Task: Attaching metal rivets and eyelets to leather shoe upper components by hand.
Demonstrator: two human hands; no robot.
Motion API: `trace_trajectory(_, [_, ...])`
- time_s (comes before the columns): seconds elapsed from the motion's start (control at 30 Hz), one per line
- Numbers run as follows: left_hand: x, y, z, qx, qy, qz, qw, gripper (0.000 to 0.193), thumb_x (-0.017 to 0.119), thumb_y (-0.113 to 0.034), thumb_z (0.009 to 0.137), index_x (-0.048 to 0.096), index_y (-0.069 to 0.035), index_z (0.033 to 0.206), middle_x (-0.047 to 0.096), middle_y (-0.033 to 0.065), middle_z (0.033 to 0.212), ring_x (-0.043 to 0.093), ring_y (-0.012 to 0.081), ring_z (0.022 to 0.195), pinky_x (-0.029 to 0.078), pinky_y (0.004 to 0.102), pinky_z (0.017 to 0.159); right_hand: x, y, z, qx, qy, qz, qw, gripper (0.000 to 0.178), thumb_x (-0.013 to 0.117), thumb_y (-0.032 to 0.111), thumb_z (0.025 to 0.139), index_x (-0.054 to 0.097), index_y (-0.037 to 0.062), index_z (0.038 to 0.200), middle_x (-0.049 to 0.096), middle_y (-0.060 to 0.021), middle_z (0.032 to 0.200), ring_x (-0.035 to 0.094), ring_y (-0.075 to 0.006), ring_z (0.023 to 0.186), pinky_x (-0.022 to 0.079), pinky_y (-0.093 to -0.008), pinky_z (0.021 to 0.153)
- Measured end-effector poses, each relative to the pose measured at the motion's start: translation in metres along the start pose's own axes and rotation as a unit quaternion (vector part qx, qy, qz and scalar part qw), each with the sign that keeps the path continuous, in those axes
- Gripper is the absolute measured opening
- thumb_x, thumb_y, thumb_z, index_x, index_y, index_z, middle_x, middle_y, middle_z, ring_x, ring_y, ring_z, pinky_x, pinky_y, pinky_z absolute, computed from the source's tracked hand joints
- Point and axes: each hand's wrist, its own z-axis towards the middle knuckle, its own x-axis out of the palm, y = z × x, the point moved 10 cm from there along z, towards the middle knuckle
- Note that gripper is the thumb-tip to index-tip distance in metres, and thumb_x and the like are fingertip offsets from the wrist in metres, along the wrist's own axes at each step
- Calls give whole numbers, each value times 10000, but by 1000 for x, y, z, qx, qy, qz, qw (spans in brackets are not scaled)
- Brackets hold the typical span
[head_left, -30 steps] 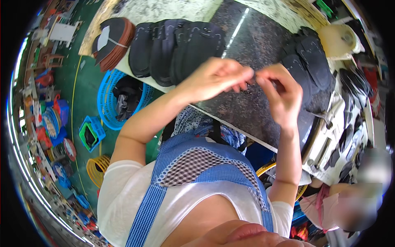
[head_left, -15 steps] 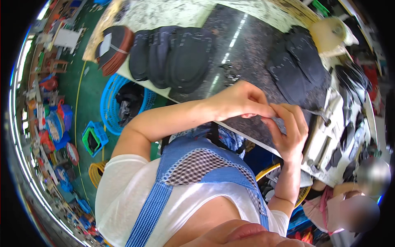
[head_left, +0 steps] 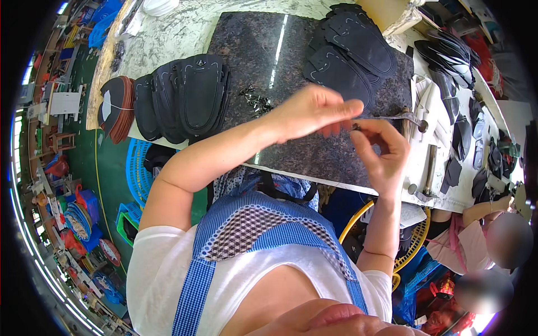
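Note:
My left hand (head_left: 314, 112) hovers above a dark speckled stone slab (head_left: 241, 36), its thumb stretched out and its fingers loosely apart, with nothing seen in it. Close beside it, my right hand (head_left: 385, 151) pinches a small dark piece (head_left: 356, 127) between thumb and forefinger; the piece is too small to name. Several tiny dark and shiny metal bits (head_left: 256, 101) lie scattered on the slab, left of my hands. Black stitched, round-ended flat pieces (head_left: 202, 98) overlap in a row at the slab's left. More black pieces (head_left: 358, 42) are piled at its far right.
A strapped stack of brown-edged pieces (head_left: 119, 106) sits at the table's left end. By my right hand lie a thin metal tool (head_left: 412, 119) and a hammer-like tool (head_left: 430, 168). A blue basket (head_left: 137, 173) and a yellow basket (head_left: 423, 243) stand below. Another person (head_left: 462, 241) is at right.
My left hand has drawn off from my right, its fingers loosened from where they met. The view has shifted, so the table sits farther left, and more of it shows.

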Motion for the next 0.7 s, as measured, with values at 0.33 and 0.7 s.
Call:
trace_trajectory(0.33, [-65, -47, -1, 295, -323, 483, 758, 451, 850, -273, 786, 616, -35, 1088, 655, 74, 950, 636, 240, 928, 491, 373, 854, -22, -35, -2, 65, -63, 214, 973, 114, 662, 84, 963, 664, -3, 1035, 724, -98, 884, 652, -102, 731, 536, -228, 681])
trace_trajectory(0.7, [-66, -85, -46, 450, -344, 401, 720, 186, 768, -110, 874, 691, -61, 1035, 710, 54, 896, 672, 97, 812, 524, 237, 727, -4, -32, 19, 55, -39, 296, 953, 109, 713, 47, 919, 699, 1, 1017, 721, -69, 894, 678, -109, 779, 564, -235, 740])
